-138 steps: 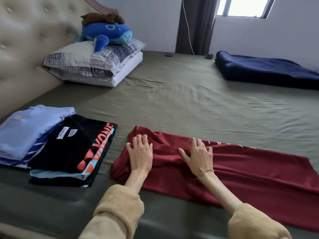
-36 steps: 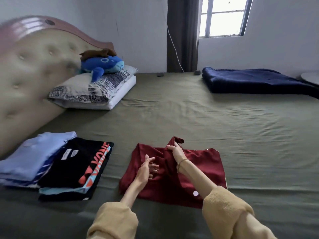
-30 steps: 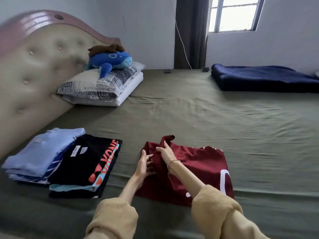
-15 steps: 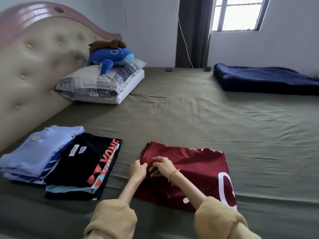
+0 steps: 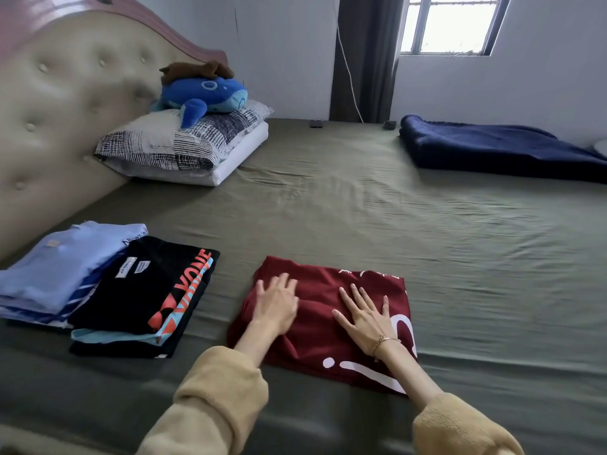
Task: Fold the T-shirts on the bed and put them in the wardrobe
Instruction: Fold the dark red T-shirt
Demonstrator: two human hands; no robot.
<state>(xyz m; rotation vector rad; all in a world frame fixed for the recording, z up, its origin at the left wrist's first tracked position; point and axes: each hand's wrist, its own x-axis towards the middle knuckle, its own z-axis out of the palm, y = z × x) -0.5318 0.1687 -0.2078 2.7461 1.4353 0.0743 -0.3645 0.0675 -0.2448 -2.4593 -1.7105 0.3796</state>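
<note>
From my remote station I see the maroon T-shirt (image 5: 323, 323) lying folded into a compact rectangle on the olive bed sheet (image 5: 361, 208), near the close edge of the bed. The left hand (image 5: 274, 305) lies palm down on the left part of the shirt, fingers straight and slightly spread, gripping nothing; its outline is blurred. The right hand (image 5: 366, 315) lies flat on the right part of the same shirt, fingers extended and fanned, also gripping nothing; a thin bracelet (image 5: 384, 341) sits at its wrist. Both forearms emerge from tan fleece sleeves (image 5: 210, 399). White print shows on the shirt's near right corner and along its far edge. To the left of the shirt, apart from it, lies a folded black T-shirt (image 5: 141, 290) with orange lettering, on a stack that overlaps a stack of folded light blue T-shirts (image 5: 56, 267) beside it. Farther back, two stacked pillows (image 5: 184, 146) lean by the padded headboard (image 5: 59, 103), with a blue plush toy (image 5: 203, 93) on top. A folded navy blanket (image 5: 492, 149) lies at the far right.
</note>
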